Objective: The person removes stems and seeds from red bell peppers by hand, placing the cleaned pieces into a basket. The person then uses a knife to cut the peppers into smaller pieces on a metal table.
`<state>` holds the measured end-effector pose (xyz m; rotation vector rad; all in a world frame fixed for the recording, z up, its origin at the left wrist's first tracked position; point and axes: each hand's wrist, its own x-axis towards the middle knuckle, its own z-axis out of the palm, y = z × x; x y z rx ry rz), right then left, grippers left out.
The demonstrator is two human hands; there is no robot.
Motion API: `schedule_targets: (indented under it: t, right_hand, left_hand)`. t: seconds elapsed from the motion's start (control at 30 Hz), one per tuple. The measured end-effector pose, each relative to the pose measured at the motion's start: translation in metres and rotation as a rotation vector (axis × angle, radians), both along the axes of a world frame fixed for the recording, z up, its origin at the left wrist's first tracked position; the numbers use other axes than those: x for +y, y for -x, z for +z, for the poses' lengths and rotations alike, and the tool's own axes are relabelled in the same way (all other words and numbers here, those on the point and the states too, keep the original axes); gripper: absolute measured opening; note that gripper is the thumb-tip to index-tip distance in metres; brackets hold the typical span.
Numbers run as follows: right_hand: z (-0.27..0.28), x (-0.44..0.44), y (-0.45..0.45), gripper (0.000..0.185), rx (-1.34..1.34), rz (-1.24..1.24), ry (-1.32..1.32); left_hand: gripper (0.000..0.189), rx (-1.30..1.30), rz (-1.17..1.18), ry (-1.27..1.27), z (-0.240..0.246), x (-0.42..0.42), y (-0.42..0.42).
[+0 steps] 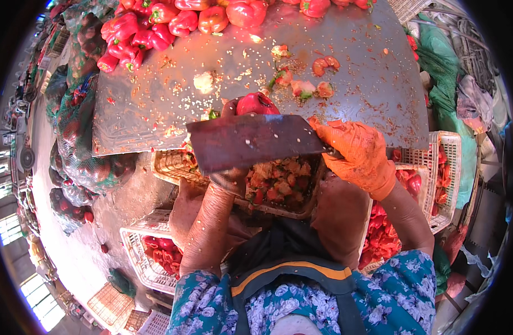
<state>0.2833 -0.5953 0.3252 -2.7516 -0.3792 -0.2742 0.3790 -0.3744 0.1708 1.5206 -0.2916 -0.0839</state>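
In an orange rubber glove, my right hand (356,150) grips the handle of a cleaver (256,140). Its wide dark blade lies flat across the middle of the view, pointing left. Behind the blade, my left hand (229,182) holds a red bell pepper (258,104) at the near edge of the metal table (365,83). The blade hides most of that hand and the lower part of the pepper. Below the table edge, a crate (300,213) contains cut pepper cores (277,180). Several pepper cores with green stems (302,88) and scattered seeds lie on the tabletop beyond the pepper.
Whole red peppers (164,25) are heaped along the table's far side. Plastic crates of cut red pepper stand at my left (149,255) and right (442,180). Filled mesh sacks (82,142) line the floor at left. Green netting (438,71) hangs beyond the right side.
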Motion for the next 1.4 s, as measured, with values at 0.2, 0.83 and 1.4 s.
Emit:
schedule_targets:
  t: [0.2,0.83,1.4]
  right_hand:
    - [-0.002,0.0,0.004,0.056,0.033,-0.012,0.104]
    - [-0.063,-0.089,0.007,0.039,0.046,-0.364,0.256]
    - [0.019,0.038,-0.029,0.04,0.601,-0.475,-1.254]
  left_hand:
    - [0.058,0.226,-0.2,0.254,0.058,0.004,0.002]
    - [0.046,0.812,-0.467,0.816,0.139,0.018,0.013]
    - [0.07,0.551,-0.383,0.719,0.114,0.006,-0.001]
